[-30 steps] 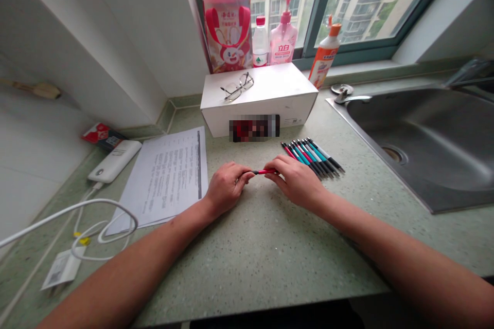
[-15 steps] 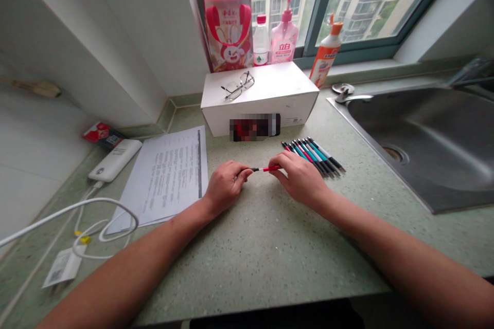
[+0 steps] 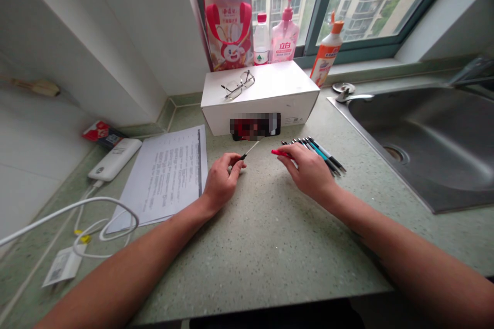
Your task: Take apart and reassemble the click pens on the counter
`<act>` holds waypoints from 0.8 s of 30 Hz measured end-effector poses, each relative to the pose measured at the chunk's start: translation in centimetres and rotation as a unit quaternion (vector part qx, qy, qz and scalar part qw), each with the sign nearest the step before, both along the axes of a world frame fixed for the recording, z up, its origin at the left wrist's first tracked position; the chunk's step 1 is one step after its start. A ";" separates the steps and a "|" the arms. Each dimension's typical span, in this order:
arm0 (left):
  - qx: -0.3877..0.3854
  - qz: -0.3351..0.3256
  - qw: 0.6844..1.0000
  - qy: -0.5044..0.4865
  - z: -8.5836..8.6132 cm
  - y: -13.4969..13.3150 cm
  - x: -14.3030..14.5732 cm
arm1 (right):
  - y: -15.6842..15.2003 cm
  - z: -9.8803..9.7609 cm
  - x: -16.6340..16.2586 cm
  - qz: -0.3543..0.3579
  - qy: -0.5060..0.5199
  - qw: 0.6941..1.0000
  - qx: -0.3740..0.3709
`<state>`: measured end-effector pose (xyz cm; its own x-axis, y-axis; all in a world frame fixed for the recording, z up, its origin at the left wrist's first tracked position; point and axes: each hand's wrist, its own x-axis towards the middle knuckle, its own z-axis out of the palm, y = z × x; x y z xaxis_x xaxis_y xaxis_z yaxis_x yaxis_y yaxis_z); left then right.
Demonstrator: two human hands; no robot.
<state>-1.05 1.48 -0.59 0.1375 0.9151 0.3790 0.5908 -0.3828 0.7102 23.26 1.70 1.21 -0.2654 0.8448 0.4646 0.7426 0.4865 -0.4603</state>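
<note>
My left hand (image 3: 224, 177) pinches the black grip of a pen's lower half, and a thin pen refill (image 3: 253, 147) sticks out of it, pointing up and to the right. In my right hand (image 3: 309, 167) is the red pen barrel (image 3: 278, 153), held between thumb and fingers with its end toward the left hand. The two pen parts are apart. Several pens (image 3: 328, 156) in teal, grey and black lie in a row beside and partly behind my right hand.
A white box (image 3: 266, 87) with eyeglasses (image 3: 239, 85) on top stands at the back, a phone (image 3: 275, 124) leaning on its front. Printed sheets (image 3: 170, 175), a white power bank (image 3: 115, 160) and cables lie left. A steel sink (image 3: 428, 154) is at right.
The pen parts have been drawn apart: my left hand moved slightly left with the grip and refill, now tilted upward. My right hand moved right and a little up with the red barrel.
</note>
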 end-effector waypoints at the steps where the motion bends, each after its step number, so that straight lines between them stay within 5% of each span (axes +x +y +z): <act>1: 0.007 0.007 1.000 0.017 0.0 0.0 0.0 | -0.1 0.2 -0.1 0.030 -0.033 0.999 0.015; 8: 0.019 0.015 0.995 0.094 -0.1 0.2 0.0 | -0.2 0.4 -0.2 0.146 -0.249 0.957 0.032; 24: 0.036 0.015 0.995 0.089 -0.3 0.3 0.0 | -0.2 0.4 -0.5 0.095 -0.177 0.979 0.017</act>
